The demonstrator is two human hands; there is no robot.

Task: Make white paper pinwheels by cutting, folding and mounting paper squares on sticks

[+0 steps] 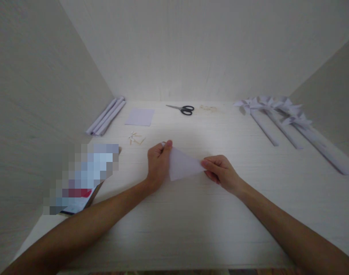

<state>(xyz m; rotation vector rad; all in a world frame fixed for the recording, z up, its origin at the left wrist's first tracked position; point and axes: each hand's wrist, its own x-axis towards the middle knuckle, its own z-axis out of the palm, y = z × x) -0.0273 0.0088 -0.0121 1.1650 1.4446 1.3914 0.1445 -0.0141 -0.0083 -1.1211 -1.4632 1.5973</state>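
Grip: folded paper triangle (182, 165) is pinched by left hand (158, 162) and right hand (222, 172), mid-frame.
Scissors (182, 109): laid upper centre.
Pinwheels (273, 107): ranged upper right.

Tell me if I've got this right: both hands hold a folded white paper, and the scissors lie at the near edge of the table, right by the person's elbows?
Not quite. In the head view, both hands, left and right, do hold the folded white paper, but the scissors lie at the far edge of the table, by the back wall.
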